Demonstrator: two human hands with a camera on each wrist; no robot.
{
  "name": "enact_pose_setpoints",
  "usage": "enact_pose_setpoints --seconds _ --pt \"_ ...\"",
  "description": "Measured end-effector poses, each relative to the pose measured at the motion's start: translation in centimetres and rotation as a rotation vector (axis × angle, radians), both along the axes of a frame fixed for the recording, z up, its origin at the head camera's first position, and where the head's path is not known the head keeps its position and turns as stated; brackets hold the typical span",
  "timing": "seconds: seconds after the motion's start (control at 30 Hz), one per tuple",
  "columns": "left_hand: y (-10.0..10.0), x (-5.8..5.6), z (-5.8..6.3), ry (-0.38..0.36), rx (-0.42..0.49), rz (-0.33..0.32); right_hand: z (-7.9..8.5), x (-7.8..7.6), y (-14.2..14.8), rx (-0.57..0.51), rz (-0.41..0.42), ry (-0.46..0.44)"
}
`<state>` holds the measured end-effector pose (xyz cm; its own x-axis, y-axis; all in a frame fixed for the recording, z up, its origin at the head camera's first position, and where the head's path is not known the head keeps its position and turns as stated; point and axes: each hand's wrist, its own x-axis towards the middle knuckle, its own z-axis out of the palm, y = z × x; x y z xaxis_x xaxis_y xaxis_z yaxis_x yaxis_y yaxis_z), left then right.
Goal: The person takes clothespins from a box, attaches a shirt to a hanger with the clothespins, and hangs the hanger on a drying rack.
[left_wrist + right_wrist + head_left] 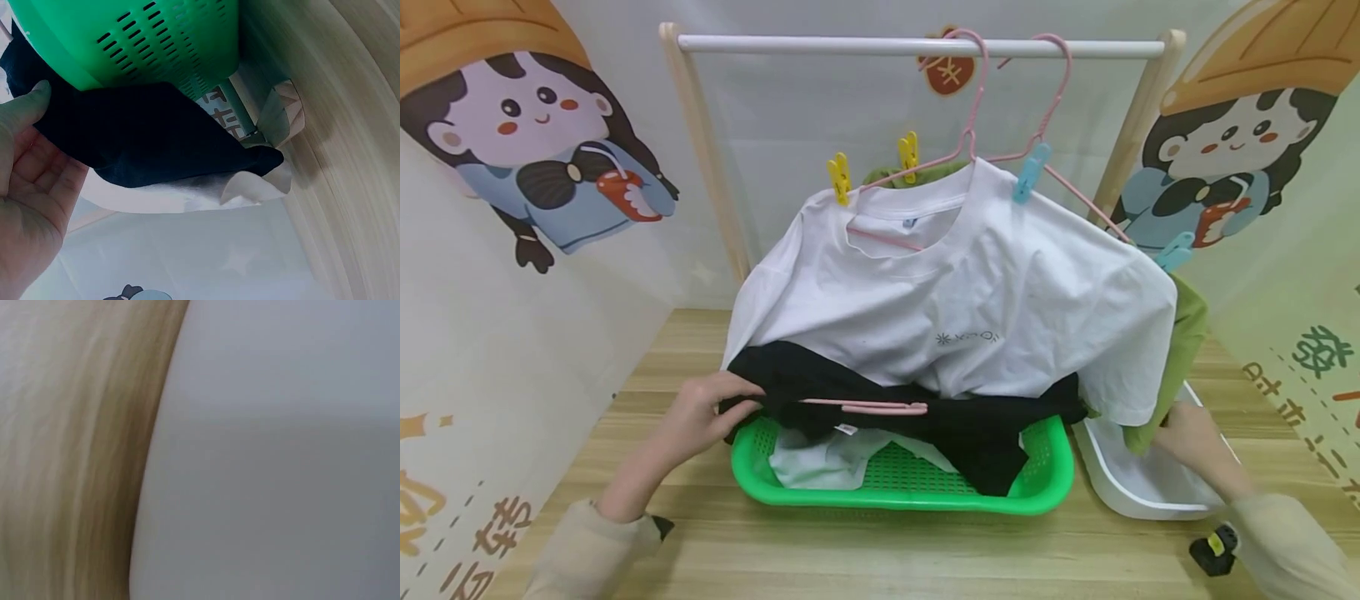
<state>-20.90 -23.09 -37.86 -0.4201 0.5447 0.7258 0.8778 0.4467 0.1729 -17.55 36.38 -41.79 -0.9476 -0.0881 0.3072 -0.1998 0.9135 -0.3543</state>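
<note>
At centre left, the left hand [711,412] pinches the black garment [962,419], which lies over the green basket [902,498] at lower centre; at lower right, whether the right hand [1197,440] grips anything, I cannot tell.

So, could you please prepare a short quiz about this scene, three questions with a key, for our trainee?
1. True or false: in the head view, the green basket is to the left of the white tray.
2. How many yellow clips can be seen in the head view?
3. What is the left hand pinching?

Key:
1. True.
2. Two.
3. The black garment.
</note>
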Motion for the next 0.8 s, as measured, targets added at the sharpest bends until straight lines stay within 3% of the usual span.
enact_pose_setpoints --seconds 0.2,0.37,0.67,0.73,0.8 --pt "0.3 -0.4 0.1 -0.011 0.028 0.06 1.0 1.3 0.2 0.008 -0.02 -0.007" --pt "0.5 -0.6 0.2 -0.048 0.06 0.091 3.2 3.0 0.2 0.043 0.037 -0.125" --pt "0.5 -0.8 0.4 -0.097 0.081 0.13 9.3 6.2 -1.2 0.178 0.195 -0.353" --pt "0.5 -0.9 0.5 -0.111 0.084 0.133 10.6 6.7 -1.9 0.185 0.276 -0.344" --pt "0.5 -1.0 0.5 -0.121 0.084 0.136 11.6 7.0 -2.9 0.161 0.408 -0.301"
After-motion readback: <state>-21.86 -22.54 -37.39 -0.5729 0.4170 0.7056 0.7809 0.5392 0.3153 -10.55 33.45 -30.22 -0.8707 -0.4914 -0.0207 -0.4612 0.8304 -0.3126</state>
